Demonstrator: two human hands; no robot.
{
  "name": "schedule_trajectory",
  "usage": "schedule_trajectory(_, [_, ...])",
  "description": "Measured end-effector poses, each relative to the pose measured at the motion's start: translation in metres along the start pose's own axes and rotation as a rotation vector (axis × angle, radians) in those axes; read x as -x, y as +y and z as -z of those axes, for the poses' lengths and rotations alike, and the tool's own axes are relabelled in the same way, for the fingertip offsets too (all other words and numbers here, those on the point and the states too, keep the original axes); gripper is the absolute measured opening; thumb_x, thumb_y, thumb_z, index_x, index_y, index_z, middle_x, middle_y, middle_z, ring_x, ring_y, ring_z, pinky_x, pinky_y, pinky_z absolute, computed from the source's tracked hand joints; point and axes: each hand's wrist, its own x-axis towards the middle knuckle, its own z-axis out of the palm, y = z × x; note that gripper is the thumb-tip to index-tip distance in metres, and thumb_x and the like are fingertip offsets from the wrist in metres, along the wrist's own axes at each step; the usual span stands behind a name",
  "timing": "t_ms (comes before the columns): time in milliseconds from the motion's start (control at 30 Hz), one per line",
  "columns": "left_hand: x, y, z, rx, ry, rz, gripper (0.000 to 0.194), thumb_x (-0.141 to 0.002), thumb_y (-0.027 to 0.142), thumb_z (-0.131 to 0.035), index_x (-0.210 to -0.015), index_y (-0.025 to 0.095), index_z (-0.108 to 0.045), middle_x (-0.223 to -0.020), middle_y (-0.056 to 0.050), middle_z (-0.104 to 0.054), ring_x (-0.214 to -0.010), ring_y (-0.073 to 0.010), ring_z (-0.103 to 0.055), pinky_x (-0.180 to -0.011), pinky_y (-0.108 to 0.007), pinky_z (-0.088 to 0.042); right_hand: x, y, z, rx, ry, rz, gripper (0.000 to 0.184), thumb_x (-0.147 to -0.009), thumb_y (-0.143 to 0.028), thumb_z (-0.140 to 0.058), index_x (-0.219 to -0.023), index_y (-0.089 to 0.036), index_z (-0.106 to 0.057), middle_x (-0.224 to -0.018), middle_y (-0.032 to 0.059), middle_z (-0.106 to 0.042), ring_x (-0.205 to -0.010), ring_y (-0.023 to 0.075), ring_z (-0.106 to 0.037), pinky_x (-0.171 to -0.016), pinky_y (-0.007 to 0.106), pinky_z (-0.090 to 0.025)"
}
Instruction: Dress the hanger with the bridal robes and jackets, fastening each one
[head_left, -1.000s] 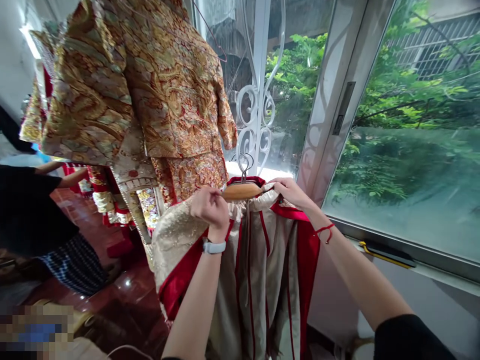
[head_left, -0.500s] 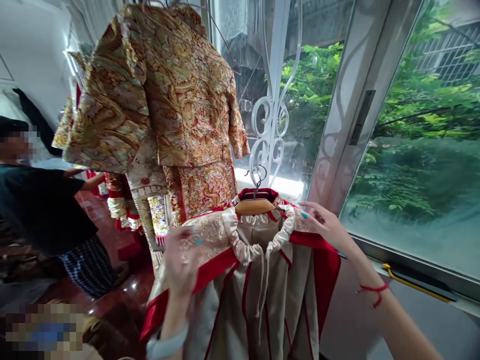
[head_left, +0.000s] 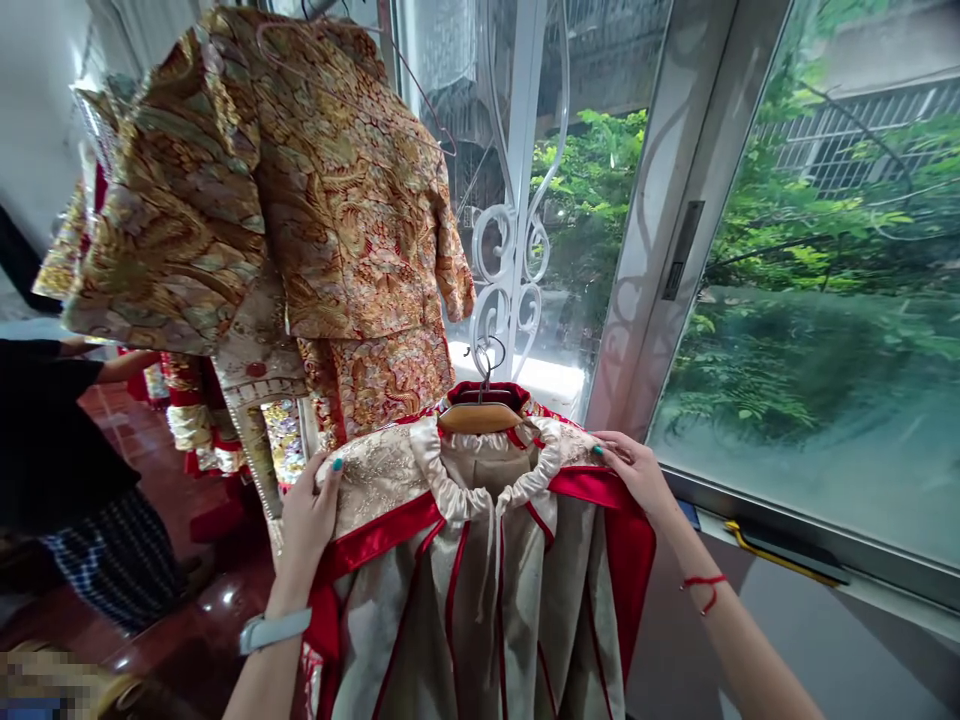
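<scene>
A cream and red jacket [head_left: 379, 485] with embroidered shoulders hangs in front of me on a wooden hanger [head_left: 480, 418]. At its neck lies a gathered satin collar [head_left: 427, 462] with thin ties hanging down the front. My left hand [head_left: 311, 505] grips the shoulder on the left, thumb on the cloth and the other fingers mostly behind it. On the other shoulder, my right hand [head_left: 637, 475] pinches the cloth near the red trim, thumb on top. Long grey-beige panels with red piping fall below the collar.
A gold brocade jacket [head_left: 352, 200] hangs behind on the left. White scrolled ironwork [head_left: 499, 240] stands before the window [head_left: 810, 400]. A yellow and black tool [head_left: 787, 552] lies on the sill. Another person [head_left: 67, 430] in dark clothing stands at far left beside more hanging garments.
My left hand, blurred and raised before, now holds the jacket's shoulder. My right hand has settled onto the opposite shoulder. The view has turned slightly right.
</scene>
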Motion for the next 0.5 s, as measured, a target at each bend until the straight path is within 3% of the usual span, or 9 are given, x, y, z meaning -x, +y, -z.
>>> schedule_trajectory(67, [0.018,0.015,-0.002,-0.042,0.213,-0.031,0.057,-0.084,0.064,-0.040,-0.103,0.014,-0.060,-0.101,-0.014,-0.061,-0.100,-0.0323,-0.055,-0.090,-0.047,-0.046,0.028,-0.017,-0.008,0.134,0.151,0.063,0.030,-0.085,-0.038,-0.059,-0.108,-0.021,-0.067,-0.114,0.0112,-0.066,-0.110,0.0278,-0.060,-0.099,0.047,-0.046])
schedule_trajectory(133, [0.056,0.033,-0.012,-0.044,0.508,-0.076,0.045,-0.084,0.057,-0.048,-0.100,0.016,-0.058,-0.102,-0.015,-0.058,-0.108,-0.0334,-0.051,-0.096,-0.050,-0.042,0.068,-0.031,-0.029,0.221,0.367,0.140,0.025,-0.086,-0.034,-0.059,-0.106,-0.022,-0.067,-0.116,0.0111,-0.063,-0.113,0.0275,-0.058,-0.102,0.047,-0.043])
schedule_trajectory(167, [0.082,0.043,-0.022,0.009,0.582,-0.104,0.038,-0.084,0.053,-0.051,-0.097,0.017,-0.057,-0.097,-0.013,-0.057,-0.105,-0.0319,-0.052,-0.095,-0.049,-0.043,0.090,-0.036,-0.042,0.198,0.433,0.151,0.020,-0.087,-0.032,-0.059,-0.102,-0.022,-0.067,-0.109,0.0102,-0.065,-0.106,0.0263,-0.060,-0.097,0.044,-0.047])
schedule_trajectory(200, [0.109,0.053,-0.035,0.114,0.504,-0.106,0.031,-0.085,0.049,-0.052,-0.094,0.019,-0.056,-0.092,-0.010,-0.058,-0.096,-0.0282,-0.056,-0.092,-0.045,-0.045,0.110,-0.040,-0.057,0.150,0.438,0.129,0.016,-0.088,-0.031,-0.058,-0.099,-0.022,-0.066,-0.102,0.0089,-0.066,-0.099,0.0247,-0.062,-0.090,0.040,-0.051])
schedule_trajectory(267, [0.162,0.069,-0.067,0.348,0.123,0.057,0.032,-0.086,0.047,-0.054,-0.103,0.020,-0.057,-0.100,-0.010,-0.061,-0.095,-0.0254,-0.060,-0.089,-0.040,-0.048,0.141,-0.042,-0.087,0.029,0.349,0.028,0.016,-0.090,-0.032,-0.056,-0.098,-0.022,-0.066,-0.095,0.0074,-0.067,-0.087,0.0216,-0.065,-0.078,0.032,-0.054])
schedule_trajectory(300, [0.183,0.076,-0.083,0.443,-0.065,0.172,0.040,-0.084,0.050,-0.056,-0.110,0.020,-0.058,-0.108,-0.012,-0.063,-0.101,-0.0265,-0.060,-0.091,-0.039,-0.049,0.149,-0.043,-0.099,-0.041,0.257,-0.038,0.019,-0.091,-0.034,-0.054,-0.099,-0.022,-0.066,-0.095,0.0075,-0.068,-0.085,0.0209,-0.066,-0.076,0.030,-0.054])
schedule_trajectory(367, [0.211,0.083,-0.105,0.606,-0.302,0.405,0.052,-0.078,0.060,-0.059,-0.109,0.018,-0.060,-0.114,-0.013,-0.065,-0.111,-0.0290,-0.060,-0.096,-0.038,-0.048,0.153,-0.044,-0.116,-0.157,0.038,-0.164,0.027,-0.092,-0.040,-0.053,-0.105,-0.022,-0.067,-0.102,0.0089,-0.070,-0.091,0.0218,-0.067,-0.080,0.030,-0.054])
schedule_trajectory(433, [0.224,0.084,-0.109,0.683,-0.376,0.575,0.054,-0.075,0.066,-0.060,-0.102,0.020,-0.064,-0.110,-0.012,-0.069,-0.114,-0.0305,-0.060,-0.097,-0.037,-0.049,0.143,-0.049,-0.122,-0.231,-0.156,-0.260,0.036,-0.091,-0.048,-0.054,-0.110,-0.022,-0.068,-0.112,0.0101,-0.069,-0.104,0.0241,-0.065,-0.090,0.032,-0.051])
schedule_trajectory(500, [0.231,0.082,-0.095,0.699,-0.387,0.646,0.047,-0.078,0.064,-0.060,-0.096,0.022,-0.067,-0.102,-0.008,-0.071,-0.111,-0.0311,-0.062,-0.093,-0.036,-0.051,0.129,-0.059,-0.122,-0.284,-0.277,-0.307,0.045,-0.089,-0.058,-0.051,-0.108,-0.021,-0.070,-0.113,0.0105,-0.069,-0.107,0.0252,-0.063,-0.094,0.034,-0.049])
